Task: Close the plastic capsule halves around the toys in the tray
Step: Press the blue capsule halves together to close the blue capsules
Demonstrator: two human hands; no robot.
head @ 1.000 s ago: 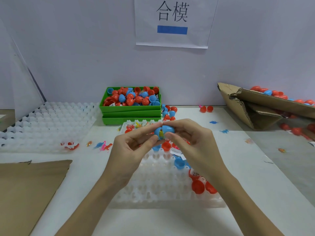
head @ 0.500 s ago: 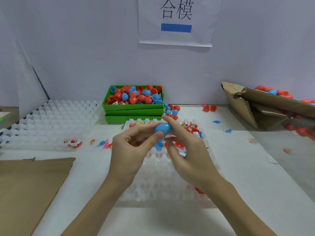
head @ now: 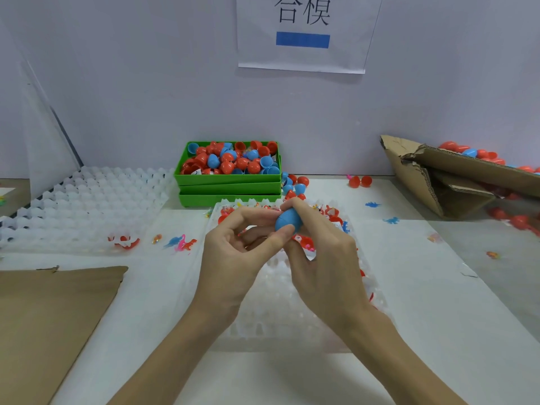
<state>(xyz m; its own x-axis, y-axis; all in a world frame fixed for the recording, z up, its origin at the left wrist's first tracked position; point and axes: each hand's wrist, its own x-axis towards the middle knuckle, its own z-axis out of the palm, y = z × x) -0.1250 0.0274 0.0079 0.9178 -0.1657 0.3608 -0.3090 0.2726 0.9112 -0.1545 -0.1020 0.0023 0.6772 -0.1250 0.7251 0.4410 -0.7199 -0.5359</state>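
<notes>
Two hands, the left hand [head: 233, 258] and right hand [head: 324, 258], share one closed blue capsule [head: 287, 220]. Two white cell trays [head: 87, 206] [head: 292, 311] lie on the surface, plus three stacked green bins [head: 230, 187], two cardboard pieces [head: 52, 317] [head: 455, 176] and one paper sign [head: 304, 33]. Loose capsule halves are too many to count.

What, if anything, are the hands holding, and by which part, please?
A blue capsule, pinched by both hands: left hand at its near end, right hand round its far end.

I am looking at a small toy-packing workstation: a white counter [head: 409, 287] between plain partition walls, a printed paper station sign [head: 304, 33] above, stacked green plastic bins [head: 228, 182] heaped with red and blue capsule halves, white moulded cell trays [head: 81, 206], and a torn cardboard box [head: 455, 176] of capsules.
</notes>
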